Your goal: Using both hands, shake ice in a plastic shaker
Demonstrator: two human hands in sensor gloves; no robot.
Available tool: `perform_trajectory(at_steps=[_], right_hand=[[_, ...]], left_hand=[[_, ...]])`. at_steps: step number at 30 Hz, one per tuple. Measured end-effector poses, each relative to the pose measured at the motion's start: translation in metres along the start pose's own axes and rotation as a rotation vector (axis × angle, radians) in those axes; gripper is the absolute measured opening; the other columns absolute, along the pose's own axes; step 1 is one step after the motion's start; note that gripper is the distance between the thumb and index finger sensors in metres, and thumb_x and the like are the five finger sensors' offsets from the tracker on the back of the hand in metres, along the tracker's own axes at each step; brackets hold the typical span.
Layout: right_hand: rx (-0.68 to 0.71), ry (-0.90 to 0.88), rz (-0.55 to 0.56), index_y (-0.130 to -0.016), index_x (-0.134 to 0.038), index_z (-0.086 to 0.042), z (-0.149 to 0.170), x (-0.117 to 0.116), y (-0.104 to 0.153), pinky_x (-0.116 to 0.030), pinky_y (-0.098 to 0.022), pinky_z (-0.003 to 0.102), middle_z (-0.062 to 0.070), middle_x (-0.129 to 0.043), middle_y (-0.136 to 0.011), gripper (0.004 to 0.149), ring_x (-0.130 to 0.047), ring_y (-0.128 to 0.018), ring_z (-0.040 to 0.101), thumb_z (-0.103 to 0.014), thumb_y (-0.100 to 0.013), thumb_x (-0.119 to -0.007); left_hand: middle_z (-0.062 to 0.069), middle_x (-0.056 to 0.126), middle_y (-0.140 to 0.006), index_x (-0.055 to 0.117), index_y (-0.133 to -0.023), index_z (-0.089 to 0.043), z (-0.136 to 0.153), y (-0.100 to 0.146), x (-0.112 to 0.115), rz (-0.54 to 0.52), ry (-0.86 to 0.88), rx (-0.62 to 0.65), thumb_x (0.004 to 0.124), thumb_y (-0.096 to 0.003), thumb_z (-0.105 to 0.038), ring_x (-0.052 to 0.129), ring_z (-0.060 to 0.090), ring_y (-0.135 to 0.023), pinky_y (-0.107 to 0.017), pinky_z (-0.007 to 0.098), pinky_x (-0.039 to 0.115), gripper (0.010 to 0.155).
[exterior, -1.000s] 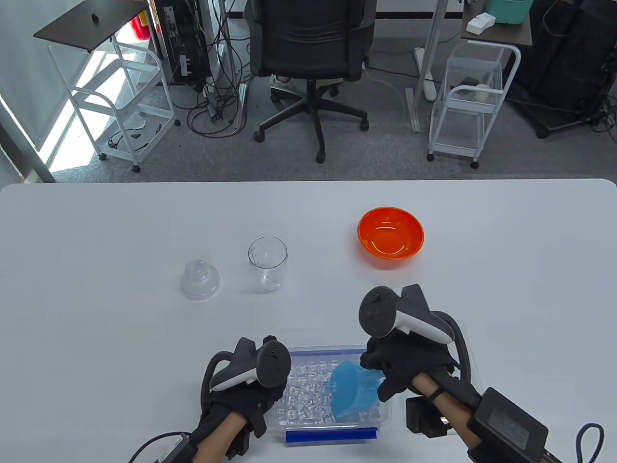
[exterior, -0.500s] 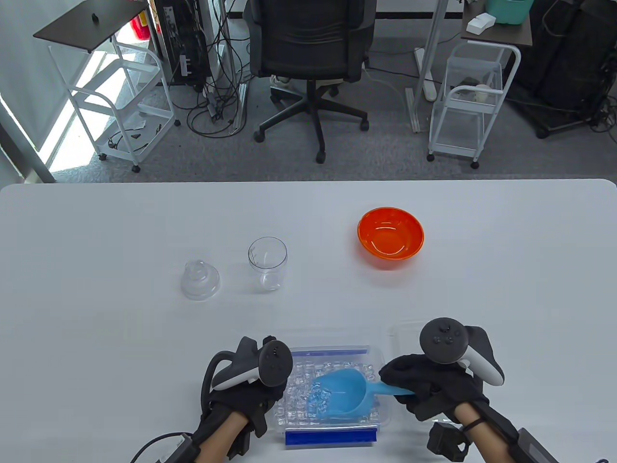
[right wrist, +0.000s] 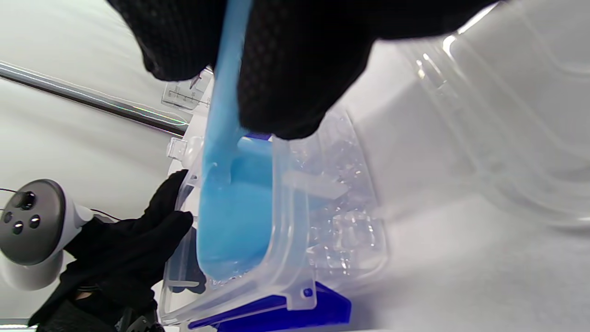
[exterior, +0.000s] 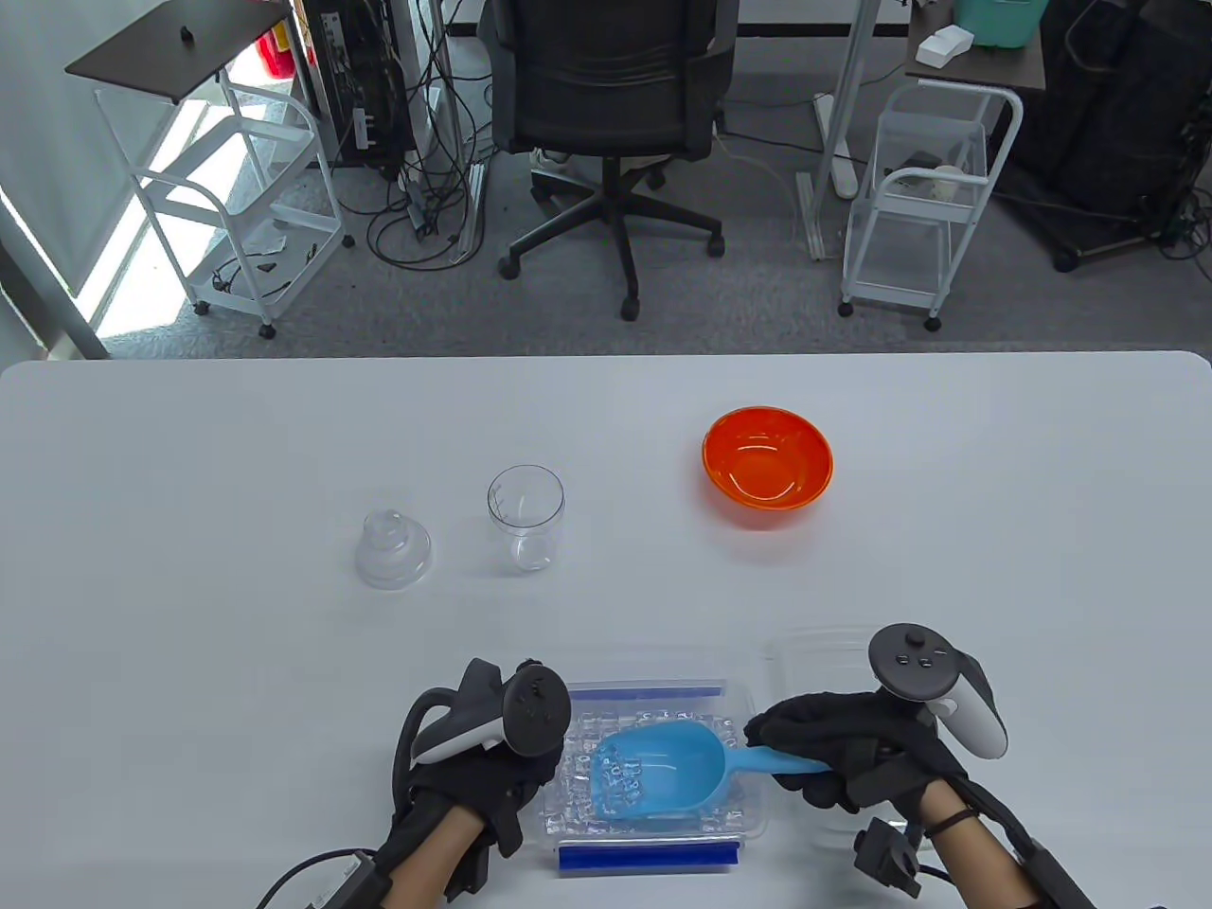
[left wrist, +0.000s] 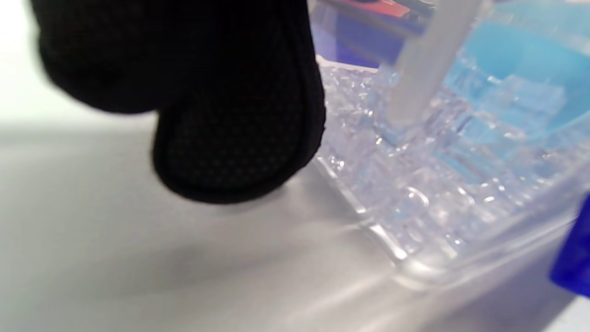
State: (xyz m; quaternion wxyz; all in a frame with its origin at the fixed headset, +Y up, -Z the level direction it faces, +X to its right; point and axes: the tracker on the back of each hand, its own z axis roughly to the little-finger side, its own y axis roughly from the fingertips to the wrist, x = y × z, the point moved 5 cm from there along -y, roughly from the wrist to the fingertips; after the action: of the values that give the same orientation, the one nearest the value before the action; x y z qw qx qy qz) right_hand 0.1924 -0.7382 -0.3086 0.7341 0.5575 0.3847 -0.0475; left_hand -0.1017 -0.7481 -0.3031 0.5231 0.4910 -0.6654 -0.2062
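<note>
A: Gripping the handle of the blue scoop (exterior: 663, 776), the right hand (exterior: 852, 757) has its fingers (right wrist: 295, 69) wrapped tight round it. A second ago the scoop stood tipped on edge; now it lies level in the ice container (exterior: 748, 824) with cubes in its mouth.

B: And the left hand (exterior: 473, 767)?

A: It rests against the container's left side, unmoved. Its fingers (left wrist: 239, 138) look curled together, but whether they actually clamp the wall, I can't tell.

B: So the scoop is loaded?

A: I'd judge so: the dig is done and a lift comes next. The ice (left wrist: 415, 193) otherwise remains in the container.

B: Where's the shaker?

A: The shaker cup (exterior: 526, 517) stands upright, open and without ice, well beyond the container, its lid (exterior: 393, 549) just beside it on the table (exterior: 189, 473). The orange bowl (exterior: 767, 457) sits apart, to the right.
</note>
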Motion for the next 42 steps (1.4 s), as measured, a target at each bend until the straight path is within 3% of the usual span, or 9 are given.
perform_trajectory(at_steps=[8, 28, 35, 42], right_hand=[[0.029, -0.022, -0.008, -0.087, -0.087, -0.007, -0.004, 0.003, 0.003, -0.085, -0.004, 0.026, 0.015, -0.099, -0.052, 0.045, -0.097, -0.014, 0.014, -0.036, -0.054, -0.074], [0.032, -0.145, 0.048, -0.089, -0.085, -0.004, -0.02, 0.038, 0.026, -0.087, -0.006, 0.025, 0.017, -0.098, -0.054, 0.046, -0.098, -0.016, 0.014, -0.033, -0.055, -0.074], [-0.005, -0.135, 0.126, -0.091, -0.084, -0.003, -0.05, 0.063, 0.019, -0.087, -0.007, 0.025, 0.018, -0.097, -0.056, 0.047, -0.098, -0.018, 0.014, -0.033, -0.056, -0.074], [0.056, -0.175, 0.241, -0.095, -0.078, -0.003, -0.099, 0.076, -0.008, -0.087, -0.012, 0.026, 0.018, -0.094, -0.062, 0.05, -0.098, -0.024, 0.015, -0.033, -0.055, -0.075]], left_hand=[[0.019, 0.098, -0.067, 0.007, -0.102, 0.015, 0.003, 0.0, 0.0, 0.002, 0.039, 0.011, 0.045, -0.0645, -0.034, 0.106, 0.026, -0.038, -0.025, 0.032, 0.088, 0.073], [0.022, 0.097, -0.069, 0.01, -0.105, 0.012, 0.01, 0.001, -0.002, -0.009, 0.108, 0.03, 0.046, -0.0652, -0.038, 0.106, 0.028, -0.04, -0.027, 0.033, 0.088, 0.073], [0.022, 0.097, -0.069, 0.009, -0.104, 0.013, 0.01, 0.001, -0.002, -0.008, 0.099, 0.036, 0.045, -0.0652, -0.038, 0.106, 0.028, -0.04, -0.027, 0.033, 0.088, 0.073], [0.022, 0.097, -0.069, 0.009, -0.104, 0.013, 0.01, 0.0, -0.002, -0.007, 0.104, 0.039, 0.045, -0.0652, -0.038, 0.106, 0.028, -0.04, -0.027, 0.033, 0.088, 0.074]])
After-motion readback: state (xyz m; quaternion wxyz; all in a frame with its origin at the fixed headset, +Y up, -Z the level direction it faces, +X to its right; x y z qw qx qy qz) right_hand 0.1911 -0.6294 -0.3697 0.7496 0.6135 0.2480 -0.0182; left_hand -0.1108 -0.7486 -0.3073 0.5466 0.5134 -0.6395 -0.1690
